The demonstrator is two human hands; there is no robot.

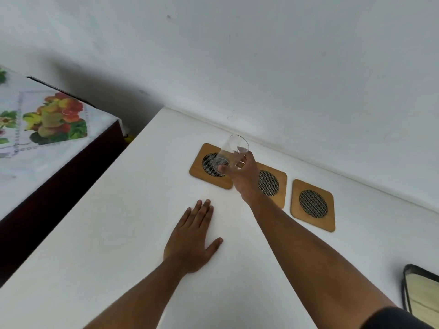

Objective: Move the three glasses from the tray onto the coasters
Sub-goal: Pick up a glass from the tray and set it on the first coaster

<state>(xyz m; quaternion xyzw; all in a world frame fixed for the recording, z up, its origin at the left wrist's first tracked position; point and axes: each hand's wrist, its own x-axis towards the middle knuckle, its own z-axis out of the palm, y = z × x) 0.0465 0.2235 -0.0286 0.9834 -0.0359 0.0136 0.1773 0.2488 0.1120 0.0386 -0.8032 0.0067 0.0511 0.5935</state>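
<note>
Our right hand (244,174) grips an empty glass (231,154) over the far-left coaster (209,166). Our left hand (192,238) lies open and flat on the desk (118,233). The tray (421,290) peeks in near right.

Plain white wall (261,55) behind, matte, with a small dark speck high up and soft even light across it. White tabletop (118,233) butting against the wall along a thin seam. At left, dark furniture (59,186) draped in a fruit-printed cloth (47,122), a shadowed gap between.
</note>
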